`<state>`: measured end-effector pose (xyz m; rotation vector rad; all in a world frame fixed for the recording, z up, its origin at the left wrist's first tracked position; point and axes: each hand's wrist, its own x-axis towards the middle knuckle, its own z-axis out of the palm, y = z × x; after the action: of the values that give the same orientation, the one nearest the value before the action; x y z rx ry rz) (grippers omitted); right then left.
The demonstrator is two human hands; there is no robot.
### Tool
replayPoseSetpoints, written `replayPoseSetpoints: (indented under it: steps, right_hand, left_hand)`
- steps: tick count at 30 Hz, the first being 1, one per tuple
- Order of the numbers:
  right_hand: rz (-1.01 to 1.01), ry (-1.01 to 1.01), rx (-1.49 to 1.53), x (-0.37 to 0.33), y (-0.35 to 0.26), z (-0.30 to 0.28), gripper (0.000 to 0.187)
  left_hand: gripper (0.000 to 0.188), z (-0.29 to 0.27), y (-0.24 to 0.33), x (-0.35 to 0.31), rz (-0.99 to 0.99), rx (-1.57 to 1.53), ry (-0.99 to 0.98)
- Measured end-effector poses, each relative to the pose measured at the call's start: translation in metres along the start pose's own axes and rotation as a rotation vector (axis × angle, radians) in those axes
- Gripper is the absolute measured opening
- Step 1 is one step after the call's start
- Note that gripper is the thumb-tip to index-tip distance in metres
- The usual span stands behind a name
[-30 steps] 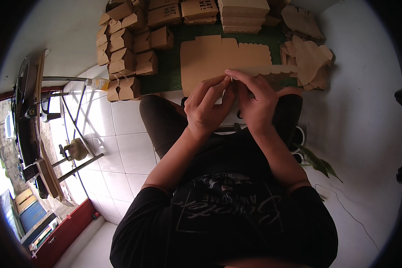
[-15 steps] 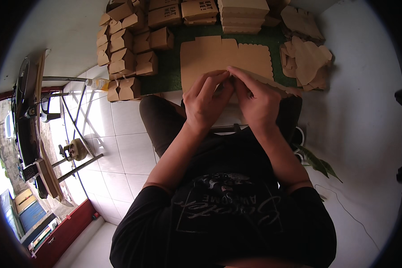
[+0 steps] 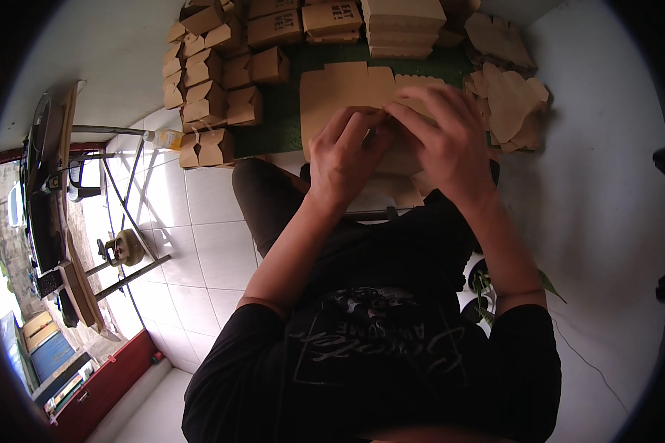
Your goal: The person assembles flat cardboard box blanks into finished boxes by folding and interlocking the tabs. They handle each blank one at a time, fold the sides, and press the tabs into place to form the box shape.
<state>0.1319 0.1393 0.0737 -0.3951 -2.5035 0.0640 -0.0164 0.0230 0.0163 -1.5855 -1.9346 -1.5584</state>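
A flat brown cardboard box blank [image 3: 343, 87] with scalloped edges lies at the near side of the green tabletop, partly over my lap. My left hand [image 3: 346, 155] has its fingers curled in a pinch over the middle of the blank. From the other side, my right hand [image 3: 454, 140] meets it: thumb and a finger come together at the left fingertips, while its other fingers arch above. The bit of card between the fingertips is mostly hidden by the hands.
Small folded boxes [image 3: 202, 100] are stacked at the left of the green table [image 3: 281, 114]. Larger boxes [image 3: 403, 29] stand at the back, with flat card pieces [image 3: 513, 103] on the right. A bottle [image 3: 164, 139] lies by the left edge; a plant [image 3: 482, 288] is low on the right.
My right hand has moved right and its fingers have lifted and spread from the left hand's. The left hand has shifted slightly right. The blank's right part is now more covered.
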Motion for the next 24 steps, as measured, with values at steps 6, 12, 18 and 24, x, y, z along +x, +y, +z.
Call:
replayPoseSetpoints:
  steps: [6,12,18,24]
  right_hand:
    - [-0.136,0.044,0.045,0.006,0.02,0.004,0.031]
    - [-0.162,-0.014,0.084,0.02,0.033,-0.002,0.025]
    - [-0.168,-0.079,0.171,0.03,0.037,-0.007,0.026]
    - [-0.132,-0.1,0.159,0.03,0.033,-0.007,0.032]
  left_hand:
    - [0.02,-0.003,0.006,0.006,-0.095,-0.017,-0.013]
    - [0.018,-0.007,0.01,0.009,-0.192,-0.027,-0.045]
    - [0.017,-0.006,0.006,0.013,-0.148,-0.012,-0.045]
    - [0.019,-0.005,0.001,0.018,-0.094,0.016,-0.056]
